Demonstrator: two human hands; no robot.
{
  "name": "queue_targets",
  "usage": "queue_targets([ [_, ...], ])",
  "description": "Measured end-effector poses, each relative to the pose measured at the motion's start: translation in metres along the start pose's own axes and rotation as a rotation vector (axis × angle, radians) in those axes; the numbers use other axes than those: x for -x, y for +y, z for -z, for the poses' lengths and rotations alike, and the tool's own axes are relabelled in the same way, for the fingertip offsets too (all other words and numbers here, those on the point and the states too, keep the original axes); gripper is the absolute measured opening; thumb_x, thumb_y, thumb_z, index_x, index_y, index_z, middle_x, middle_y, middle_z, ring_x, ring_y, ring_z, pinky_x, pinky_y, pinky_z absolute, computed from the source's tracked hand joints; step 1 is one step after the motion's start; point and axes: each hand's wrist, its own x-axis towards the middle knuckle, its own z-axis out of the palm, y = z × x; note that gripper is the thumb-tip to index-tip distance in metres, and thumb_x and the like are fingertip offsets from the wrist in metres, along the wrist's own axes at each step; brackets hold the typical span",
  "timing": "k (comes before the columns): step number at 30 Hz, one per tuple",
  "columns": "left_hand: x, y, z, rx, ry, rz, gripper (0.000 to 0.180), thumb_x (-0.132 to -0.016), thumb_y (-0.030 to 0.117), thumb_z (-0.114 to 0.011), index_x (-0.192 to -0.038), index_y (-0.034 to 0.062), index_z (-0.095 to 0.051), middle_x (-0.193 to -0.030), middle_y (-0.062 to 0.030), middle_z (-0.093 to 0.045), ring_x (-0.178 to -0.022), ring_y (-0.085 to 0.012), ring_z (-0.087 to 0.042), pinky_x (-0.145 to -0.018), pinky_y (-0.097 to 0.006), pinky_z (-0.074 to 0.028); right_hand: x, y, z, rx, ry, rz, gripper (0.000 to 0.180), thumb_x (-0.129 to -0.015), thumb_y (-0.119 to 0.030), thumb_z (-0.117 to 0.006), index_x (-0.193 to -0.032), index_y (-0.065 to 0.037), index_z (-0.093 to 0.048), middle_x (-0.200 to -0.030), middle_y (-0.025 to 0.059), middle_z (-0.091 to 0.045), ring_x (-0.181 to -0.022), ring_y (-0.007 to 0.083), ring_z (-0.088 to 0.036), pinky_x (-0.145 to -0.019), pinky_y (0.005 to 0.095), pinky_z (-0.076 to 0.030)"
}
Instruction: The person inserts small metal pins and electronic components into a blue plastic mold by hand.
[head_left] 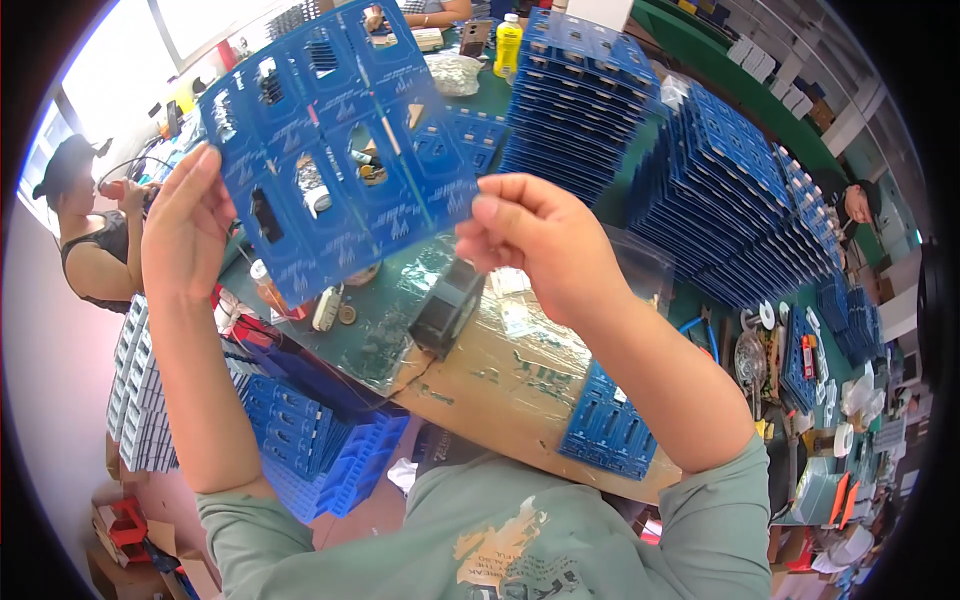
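Note:
A large blue circuit board panel with several cutouts hangs tilted in the air above the worktable. My left hand pinches its left edge between thumb and fingers. At the lower right corner of the panel, my right hand grips with thumb and bent fingers. Through the cutouts parts of the bench show. Below my right forearm, another blue board lies on the plastic-covered cardboard. A small dark block-shaped fixture stands on the table between my arms.
Tall stacks of blue panels stand beyond my right hand: one stack and a wider stack. A blue crate with boards is at lower left. Blue-handled pliers lie right. People work nearby; a yellow bottle stands behind.

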Motion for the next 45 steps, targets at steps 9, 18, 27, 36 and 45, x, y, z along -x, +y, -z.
queue_targets([
  [9,0.047,-0.055,-0.010,-0.182,0.295,-0.062,0.033,-0.098,0.025,-0.057,-0.111,-0.0039,-0.066,-0.089,-0.0047,-0.065,-0.056,-0.0058,-0.043,-0.050,-0.020,-0.032,-0.154,0.050,-0.015,-0.259,0.425,-0.006,0.028,-0.099,-0.011,-0.057,-0.124,0.000,-0.052,-0.098,0.0125,-0.066,-0.084,0.0192,-0.067,-0.070,0.0286,-0.057],
  [18,0.178,-0.159,-0.024,-0.764,-0.099,-0.156,0.023,-0.079,0.003,-0.075,-0.101,0.0022,-0.069,-0.090,-0.0126,-0.069,-0.074,-0.0262,-0.066,-0.057,-0.031,-0.052,-0.247,0.105,0.007,-0.333,0.887,-0.134,0.017,-0.100,-0.008,-0.052,-0.116,-0.009,-0.059,-0.091,0.0093,-0.063,-0.074,0.0184,-0.064,-0.060,0.0295,-0.057],
  [27,0.188,-0.203,-0.006,-0.831,-0.101,-0.330,0.025,-0.075,0.001,-0.076,-0.099,0.0030,-0.068,-0.090,-0.0131,-0.070,-0.074,-0.0275,-0.067,-0.064,-0.034,-0.054,-0.269,0.121,0.042,-0.548,1.209,-0.262,0.013,-0.098,-0.004,-0.050,-0.105,0.000,-0.060,-0.091,0.0138,-0.061,-0.069,0.0213,-0.062,-0.057,0.0295,-0.059],
  [36,0.187,-0.211,-0.002,-0.836,-0.069,-0.235,0.023,-0.075,-0.001,-0.074,-0.097,0.0016,-0.069,-0.088,-0.0141,-0.069,-0.075,-0.0279,-0.067,-0.065,-0.033,-0.054,-0.273,0.136,0.051,-0.657,1.262,-0.301,0.019,-0.100,-0.007,-0.045,-0.110,-0.002,-0.060,-0.096,0.0134,-0.060,-0.068,0.0218,-0.060,-0.057,0.0279,-0.056],
  [45,0.184,-0.209,-0.006,-0.870,-0.061,-0.233,0.024,-0.074,-0.001,-0.074,-0.097,0.0016,-0.069,-0.087,-0.0143,-0.069,-0.075,-0.0285,-0.067,-0.065,-0.033,-0.055,-0.277,0.146,0.059,-0.689,1.235,-0.315,0.032,-0.102,-0.013,-0.039,-0.129,-0.017,-0.055,-0.115,0.0103,-0.057,-0.077,0.0244,-0.059,-0.061,0.0296,-0.052],
])
